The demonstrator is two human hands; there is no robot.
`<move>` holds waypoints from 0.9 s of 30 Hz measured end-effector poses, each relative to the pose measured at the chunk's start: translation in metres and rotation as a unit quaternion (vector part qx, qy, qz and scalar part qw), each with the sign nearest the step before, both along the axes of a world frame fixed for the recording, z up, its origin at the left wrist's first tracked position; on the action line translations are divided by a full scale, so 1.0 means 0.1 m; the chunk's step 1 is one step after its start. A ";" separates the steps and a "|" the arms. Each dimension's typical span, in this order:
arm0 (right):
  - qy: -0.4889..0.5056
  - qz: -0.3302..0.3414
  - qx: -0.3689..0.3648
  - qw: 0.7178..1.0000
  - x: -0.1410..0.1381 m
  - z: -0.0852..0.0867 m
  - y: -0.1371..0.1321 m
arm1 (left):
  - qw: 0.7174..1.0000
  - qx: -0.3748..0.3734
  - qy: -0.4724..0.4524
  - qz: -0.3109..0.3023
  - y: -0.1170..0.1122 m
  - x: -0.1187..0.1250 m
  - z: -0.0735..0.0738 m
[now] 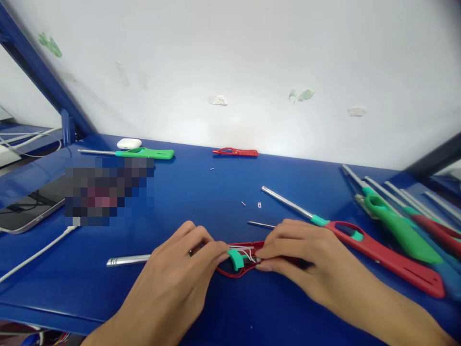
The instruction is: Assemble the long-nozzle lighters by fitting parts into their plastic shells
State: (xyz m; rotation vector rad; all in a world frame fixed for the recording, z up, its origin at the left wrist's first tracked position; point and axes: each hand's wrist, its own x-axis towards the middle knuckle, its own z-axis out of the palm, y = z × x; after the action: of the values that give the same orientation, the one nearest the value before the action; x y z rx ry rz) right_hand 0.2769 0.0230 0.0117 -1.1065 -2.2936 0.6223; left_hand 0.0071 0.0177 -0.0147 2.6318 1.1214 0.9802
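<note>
A half-built long-nozzle lighter lies at the near edge of the blue table: a red open handle shell (240, 272) with a teal trigger piece (236, 258), thin white wires and a metal tube (126, 260) pointing left. My left hand (187, 266) pinches the shell's left end where the tube joins. My right hand (306, 257) is closed over the shell's right part, fingertips by the wires.
A finished red lighter (382, 252) lies right of my right hand. Several green and red lighters (399, 226) are piled at far right. A green lighter (144, 153), a white case (128, 143) and a red shell (236, 152) sit by the wall. A phone (32, 209) with cable lies left.
</note>
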 end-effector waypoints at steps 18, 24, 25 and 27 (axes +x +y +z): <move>0.022 -0.002 -0.028 0.999 0.00 -0.04 0.02 | 0.998 0.060 0.031 -0.010 0.04 0.00 0.08; 0.019 -0.007 -0.028 0.999 0.01 -0.04 0.00 | 0.998 0.051 0.043 -0.005 0.05 -0.01 0.09; 0.018 -0.007 -0.028 0.999 0.01 -0.03 -0.01 | 0.998 0.050 0.041 -0.006 0.05 -0.02 0.09; 0.018 -0.007 -0.026 0.999 0.01 -0.02 0.00 | 0.998 0.046 0.037 -0.008 0.05 -0.01 0.10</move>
State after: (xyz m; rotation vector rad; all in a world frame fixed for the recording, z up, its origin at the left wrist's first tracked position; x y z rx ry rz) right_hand 0.2776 0.0226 0.0096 -1.1257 -2.2486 0.6935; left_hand 0.0057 0.0223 -0.0047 2.7663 1.0944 0.9615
